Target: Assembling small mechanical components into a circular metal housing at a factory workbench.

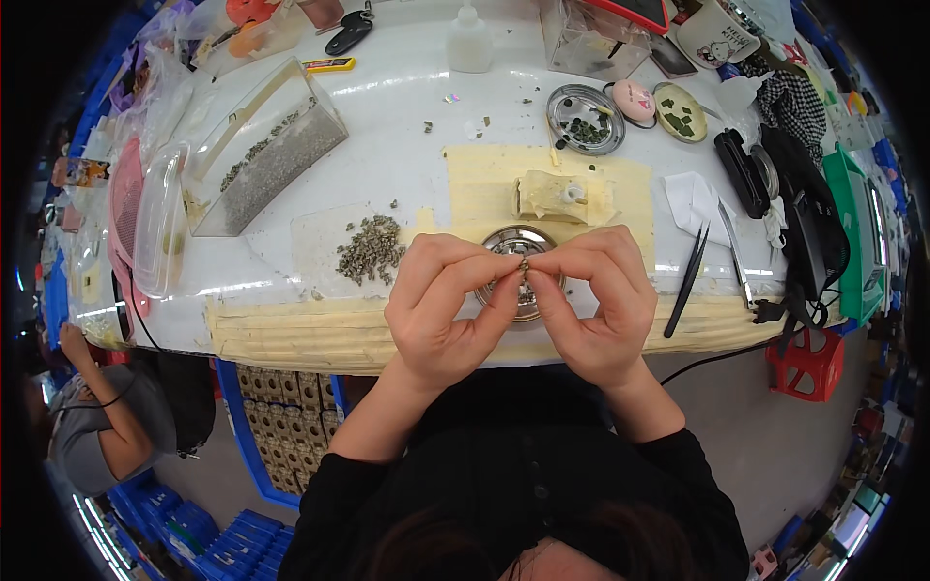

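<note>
Over a round shiny metal dish (513, 235), my left hand (441, 305) and my right hand (603, 300) meet fingertip to fingertip. Both are closed in a pinch on one tiny metallic piece (524, 265), too small to name by kind. My fingers hide part of the dish. Just beyond it, a yellowish taped block (542, 197) with a small whitish knob lies on yellow tape. Left of my left hand is a heap of small grey-brown metal pieces (371, 250) on a clear sheet.
A clear box of grey bits (281, 160) stands at the left. Black tweezers (687, 281), silver tweezers (735, 254) and a white cloth (692, 201) lie at the right. Farther back are a dish of dark green pieces (586, 89) and a white bottle (470, 41). Another person (111, 421) sits at the far left.
</note>
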Demonstrator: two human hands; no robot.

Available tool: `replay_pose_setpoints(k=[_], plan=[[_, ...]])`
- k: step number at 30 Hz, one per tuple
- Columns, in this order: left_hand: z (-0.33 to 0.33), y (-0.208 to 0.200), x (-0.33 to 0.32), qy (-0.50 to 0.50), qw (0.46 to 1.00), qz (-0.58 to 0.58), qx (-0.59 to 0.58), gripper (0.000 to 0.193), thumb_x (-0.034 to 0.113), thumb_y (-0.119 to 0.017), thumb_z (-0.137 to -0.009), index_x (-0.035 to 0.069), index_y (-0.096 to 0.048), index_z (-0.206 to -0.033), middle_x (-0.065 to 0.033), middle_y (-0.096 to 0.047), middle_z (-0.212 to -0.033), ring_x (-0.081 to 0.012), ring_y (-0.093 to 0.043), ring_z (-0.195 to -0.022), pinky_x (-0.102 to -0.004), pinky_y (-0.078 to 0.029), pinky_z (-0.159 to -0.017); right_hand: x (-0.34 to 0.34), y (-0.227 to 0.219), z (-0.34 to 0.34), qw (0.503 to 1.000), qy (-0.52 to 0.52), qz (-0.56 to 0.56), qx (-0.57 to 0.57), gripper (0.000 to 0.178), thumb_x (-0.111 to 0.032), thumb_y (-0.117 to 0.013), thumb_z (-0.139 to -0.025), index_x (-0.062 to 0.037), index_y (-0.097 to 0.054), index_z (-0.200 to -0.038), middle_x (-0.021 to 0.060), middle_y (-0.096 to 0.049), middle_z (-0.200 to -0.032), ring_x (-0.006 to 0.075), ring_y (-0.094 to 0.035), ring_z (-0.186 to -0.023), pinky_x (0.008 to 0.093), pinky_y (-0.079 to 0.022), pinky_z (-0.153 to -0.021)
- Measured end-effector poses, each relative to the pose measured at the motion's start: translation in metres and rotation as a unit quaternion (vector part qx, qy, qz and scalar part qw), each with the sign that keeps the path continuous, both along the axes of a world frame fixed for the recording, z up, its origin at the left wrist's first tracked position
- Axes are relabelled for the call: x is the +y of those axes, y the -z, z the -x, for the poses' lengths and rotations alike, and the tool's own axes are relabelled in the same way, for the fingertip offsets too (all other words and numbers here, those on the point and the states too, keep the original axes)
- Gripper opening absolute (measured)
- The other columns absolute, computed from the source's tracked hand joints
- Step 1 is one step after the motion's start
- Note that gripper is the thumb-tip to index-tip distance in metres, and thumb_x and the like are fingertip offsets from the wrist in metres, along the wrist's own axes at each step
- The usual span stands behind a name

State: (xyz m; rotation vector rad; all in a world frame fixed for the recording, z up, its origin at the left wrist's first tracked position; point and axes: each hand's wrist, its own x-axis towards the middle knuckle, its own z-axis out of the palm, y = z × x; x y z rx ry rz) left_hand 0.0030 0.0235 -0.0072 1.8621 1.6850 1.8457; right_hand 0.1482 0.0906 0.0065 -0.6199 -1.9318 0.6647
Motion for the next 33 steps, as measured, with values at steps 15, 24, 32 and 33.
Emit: replay_pose_setpoints(k=[15,24,32,33], plan=[[-0.003,0.004,0.002,-0.037,0.999,0.015,0.011,0.021,-0.006,-0.076,-0.069,0.002,-0.070,-0.088,-0.0072,-0.063,-0.079,-0.0217,-0.059,-0.070,-0.0298,-0.046,-0.061,0.039,-0.011,-0.013,0.974,0.120,-0.127,-0.141,0.021,-0.006,-0.078,-0.074,-0.0088,-0.072,-0.093,0.0019,-0.058,-0.082,0.0212,-0.052,-0.077,0.0337,-0.041,-0.067],[-0.002,0.001,0.000,-0.034,0.999,0.004,0.030,0.022,-0.006,-0.077,-0.069,0.002,-0.070,-0.089,-0.0066,-0.063,-0.081,-0.0208,-0.058,-0.071,-0.0295,-0.045,-0.061,0.035,-0.010,-0.015,0.978,0.139,-0.123,-0.096,0.023,-0.005,-0.079,-0.071,-0.0082,-0.072,-0.093,0.0032,-0.060,-0.082,0.0217,-0.053,-0.073,0.0324,-0.041,-0.063],[-0.002,0.001,0.000,-0.025,0.999,-0.010,0.027,0.023,-0.005,-0.078,-0.069,0.002,-0.072,-0.090,-0.0058,-0.064,-0.081,-0.0202,-0.058,-0.072,-0.0290,-0.046,-0.061,0.009,-0.004,-0.006,0.993,0.009,-0.116,-0.027,0.030,0.002,-0.079,-0.065,-0.0070,-0.074,-0.093,0.0029,-0.063,-0.080,0.0216,-0.055,-0.071,0.0309,-0.043,-0.062],[-0.001,0.001,0.000,-0.025,0.999,-0.010,0.026,0.023,-0.005,-0.078,-0.069,0.002,-0.072,-0.090,-0.0058,-0.064,-0.081,-0.0201,-0.058,-0.072,-0.0290,-0.046,-0.061,0.007,-0.004,-0.004,0.993,0.007,-0.112,-0.026,0.030,0.002,-0.079,-0.065,-0.0070,-0.074,-0.093,0.0029,-0.063,-0.080,0.0216,-0.055,-0.071,0.0310,-0.043,-0.062]])
